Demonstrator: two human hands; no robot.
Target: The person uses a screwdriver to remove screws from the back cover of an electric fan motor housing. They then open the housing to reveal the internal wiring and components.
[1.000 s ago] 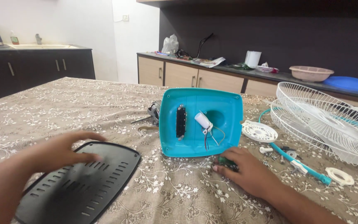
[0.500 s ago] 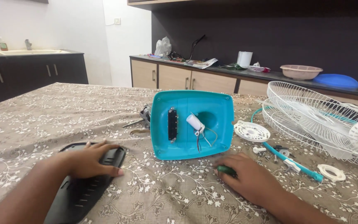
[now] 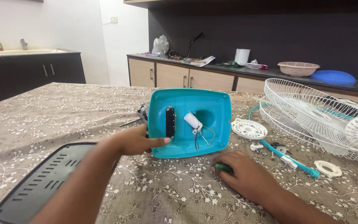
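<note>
A dismantled table fan lies spread over a counter (image 3: 42, 116) draped in a floral cloth. At far left, a black slotted base plate (image 3: 38, 182) lies flat, taken off and set aside. Next, the left hand (image 3: 135, 141) reaches forward and takes hold of the lower left edge of the teal fan base shell (image 3: 212, 112), fingers loosely curled with the thumb laid inside it. The shell stands tilted on its edge at the centre, its open inside showing a black switch block (image 3: 170, 122), a white capacitor (image 3: 192, 120) and loose wires. Just in front, the right hand (image 3: 241, 174) rests on the cloth, closed over a green-handled tool (image 3: 222, 168). To the right lie small white parts and white wire fan guards (image 3: 311, 120), so reassembly appears still undone.
</note>
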